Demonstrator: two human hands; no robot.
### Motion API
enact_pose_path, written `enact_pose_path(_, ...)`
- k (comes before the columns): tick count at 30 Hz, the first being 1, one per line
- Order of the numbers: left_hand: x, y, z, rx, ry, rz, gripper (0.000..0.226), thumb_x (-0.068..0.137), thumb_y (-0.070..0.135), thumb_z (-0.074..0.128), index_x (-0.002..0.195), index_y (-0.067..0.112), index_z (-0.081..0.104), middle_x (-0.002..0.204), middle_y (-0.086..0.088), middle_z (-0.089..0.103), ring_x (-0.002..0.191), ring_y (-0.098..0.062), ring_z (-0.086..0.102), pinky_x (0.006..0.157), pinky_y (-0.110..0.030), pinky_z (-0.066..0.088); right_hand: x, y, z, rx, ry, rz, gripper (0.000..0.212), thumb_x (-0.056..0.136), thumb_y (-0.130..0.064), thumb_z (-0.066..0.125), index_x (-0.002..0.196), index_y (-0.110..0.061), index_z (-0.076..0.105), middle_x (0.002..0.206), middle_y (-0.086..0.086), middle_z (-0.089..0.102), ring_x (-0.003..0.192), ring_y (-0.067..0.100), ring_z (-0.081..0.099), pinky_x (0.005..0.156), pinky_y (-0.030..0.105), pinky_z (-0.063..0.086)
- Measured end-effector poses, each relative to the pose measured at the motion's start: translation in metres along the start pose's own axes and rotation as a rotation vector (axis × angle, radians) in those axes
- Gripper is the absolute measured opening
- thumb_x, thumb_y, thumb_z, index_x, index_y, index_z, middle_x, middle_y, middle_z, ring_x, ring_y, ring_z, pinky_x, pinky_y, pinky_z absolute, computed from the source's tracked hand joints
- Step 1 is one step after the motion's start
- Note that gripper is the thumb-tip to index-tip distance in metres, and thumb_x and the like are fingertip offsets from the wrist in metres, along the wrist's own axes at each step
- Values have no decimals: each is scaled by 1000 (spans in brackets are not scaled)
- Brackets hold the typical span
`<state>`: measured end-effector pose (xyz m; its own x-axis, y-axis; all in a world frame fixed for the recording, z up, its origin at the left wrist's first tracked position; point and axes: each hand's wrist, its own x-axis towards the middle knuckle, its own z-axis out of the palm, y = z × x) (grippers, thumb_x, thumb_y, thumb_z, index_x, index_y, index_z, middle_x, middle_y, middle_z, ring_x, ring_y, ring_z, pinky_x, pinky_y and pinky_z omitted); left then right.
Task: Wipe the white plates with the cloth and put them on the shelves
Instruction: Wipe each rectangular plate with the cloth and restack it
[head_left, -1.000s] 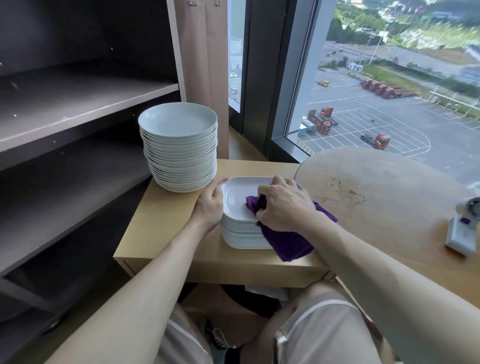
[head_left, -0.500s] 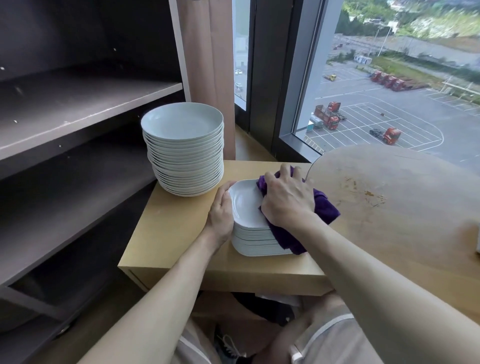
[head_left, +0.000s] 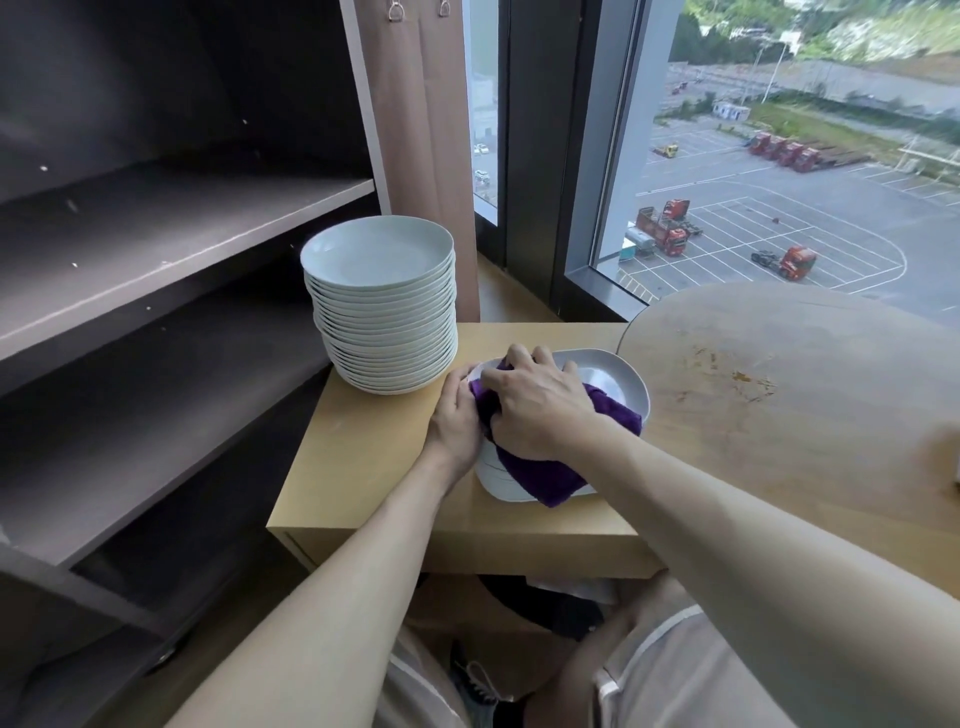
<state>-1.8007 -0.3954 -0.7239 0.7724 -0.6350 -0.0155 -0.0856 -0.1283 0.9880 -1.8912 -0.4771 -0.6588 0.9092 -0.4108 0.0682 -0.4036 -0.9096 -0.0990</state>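
Observation:
A low stack of white squarish plates (head_left: 618, 376) sits on the small wooden side table (head_left: 374, 447). My right hand (head_left: 540, 402) grips a purple cloth (head_left: 540, 470) and presses it onto the left part of the top plate. My left hand (head_left: 457, 421) holds the stack's left edge, thumb on the rim. A tall stack of round white plates (head_left: 382, 306) stands behind and to the left. The dark shelves (head_left: 171, 244) are on the left and hold nothing.
A round wooden table (head_left: 789, 395) with stains lies to the right, overlapping the side table. A curtain (head_left: 415, 130) and a large window are behind. My knees are below the side table.
My right hand has slid the cloth leftward across the top plate, uncovering its right side. The left hand stays on the stack's left edge. The camera has shifted slightly.

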Motion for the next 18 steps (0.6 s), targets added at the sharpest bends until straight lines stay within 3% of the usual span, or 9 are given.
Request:
enact_pose_path(3, 0, 2, -2, 104, 7, -3, 41, 111, 24, 29, 146, 23, 49, 144, 2, 54, 130, -14, 48, 114, -35, 38, -10, 3, -4, 27, -51, 14, 28, 96, -44, 52, 119, -30, 59, 119, 2, 42, 119, 27, 39, 80, 41, 28)
enact_pose_path(7, -3, 3, -4, 224, -50, 40, 40, 109, 20, 29, 143, 24, 50, 129, 7, 55, 118, -11, 49, 95, -23, 35, -24, 7, -6, 57, -53, 45, 24, 95, -44, 51, 112, -29, 59, 112, 0, 38, 117, 27, 38, 80, 42, 28)
enact_pose_path(9, -3, 2, -4, 261, -81, 48, 39, 109, 20, 29, 142, 26, 50, 128, 5, 57, 116, -13, 50, 93, -26, 36, -30, 12, -7, 68, -54, 59, 22, 94, -42, 53, 111, -29, 59, 115, 1, 41, 115, 27, 39, 80, 41, 28)
enact_pose_path(13, -1, 0, -6, 280, -102, 50, 39, 107, 19, 31, 140, 27, 50, 129, -1, 61, 118, -21, 55, 105, -40, 45, -38, 29, -10, 83, -64, 115, 18, 91, -37, 54, 107, -30, 59, 117, 1, 45, 113, 28, 41, 80, 42, 32)
enact_pose_path(18, 4, -1, -9, 260, -150, 29, 37, 109, 22, 30, 141, 28, 47, 127, -2, 61, 119, -21, 55, 107, -40, 45, -45, 64, -16, -19, -80, 238, 19, 89, -37, 54, 107, -32, 56, 124, 4, 46, 120, 29, 41, 91, 47, 38)
